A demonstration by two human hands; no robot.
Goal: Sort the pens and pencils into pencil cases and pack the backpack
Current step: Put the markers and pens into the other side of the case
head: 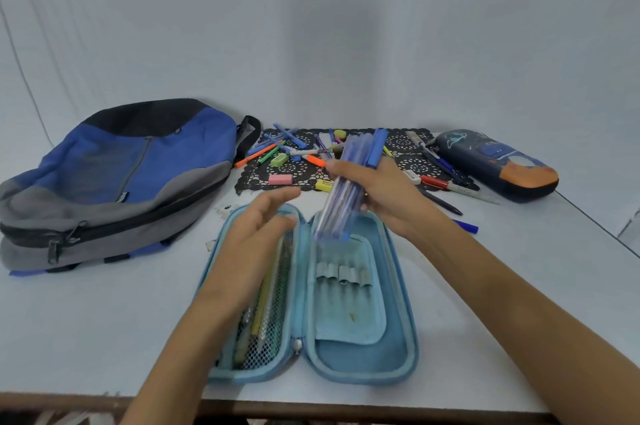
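Note:
A light blue pencil case (398, 331) lies unzipped and flat on the table in front of me. Its left half has a mesh pocket (273, 324) with several pencils inside. My right hand (384, 196) grips a bundle of blue pens (346, 189) above the case's right half, tips pointing down at the elastic loops. My left hand (256, 241) hovers over the mesh half, fingers relaxed and holding nothing. A blue and grey backpack (114, 178) lies zipped at the left. A dark printed pencil case (498, 164) sits shut at the far right.
A black lace mat (263, 178) at the back holds several loose pens, markers, highlighters and erasers. More pens (443, 202) lie on the table right of my hand. The table's front edge (311, 404) runs close below the open case.

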